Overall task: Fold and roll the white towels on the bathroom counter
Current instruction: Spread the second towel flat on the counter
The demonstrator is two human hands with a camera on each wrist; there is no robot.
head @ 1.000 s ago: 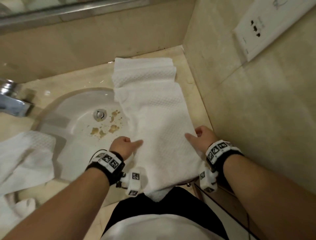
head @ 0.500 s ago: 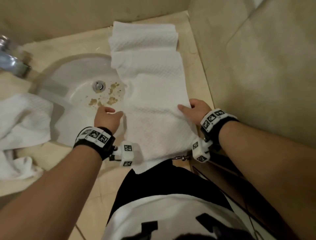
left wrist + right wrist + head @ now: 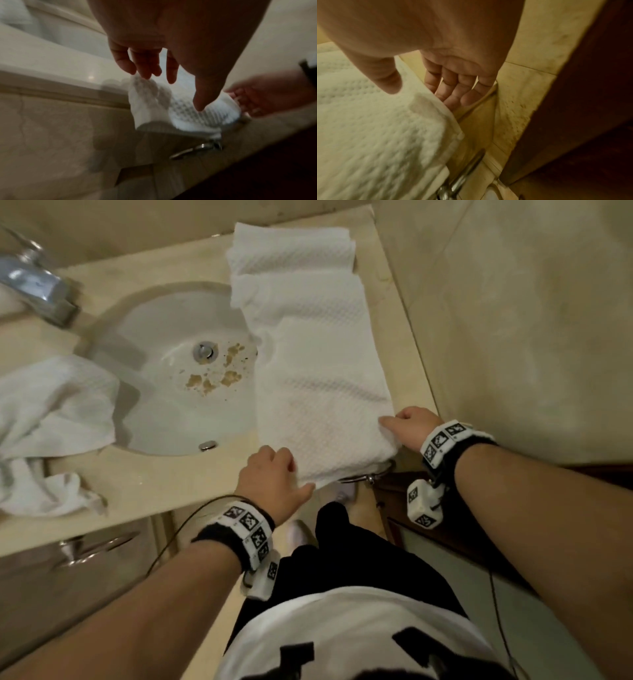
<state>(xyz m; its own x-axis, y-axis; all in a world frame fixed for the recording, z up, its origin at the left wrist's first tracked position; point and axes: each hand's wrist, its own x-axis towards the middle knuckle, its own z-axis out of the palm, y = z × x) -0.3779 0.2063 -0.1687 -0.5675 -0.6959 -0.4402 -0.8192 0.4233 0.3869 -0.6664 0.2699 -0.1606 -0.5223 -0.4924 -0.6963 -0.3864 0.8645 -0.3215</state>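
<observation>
Towel (image 3: 318,392): soft, limp; take hold at near corners. Left hand (image 3: 274,484) hovers relaxed, empty; right hand (image 3: 409,428) pinches the edge

1. We find no readable words, brand names or numbers in any view.
2. We see only black-and-white square code patterns on the wristbands (image 3: 442,440) and on the small white cubes (image 3: 423,506) hanging from them; they spell out nothing we can read.
3. We see black shapes on the white shirt (image 3: 342,628) at the bottom of the head view, cut off and not legible as letters.
</observation>
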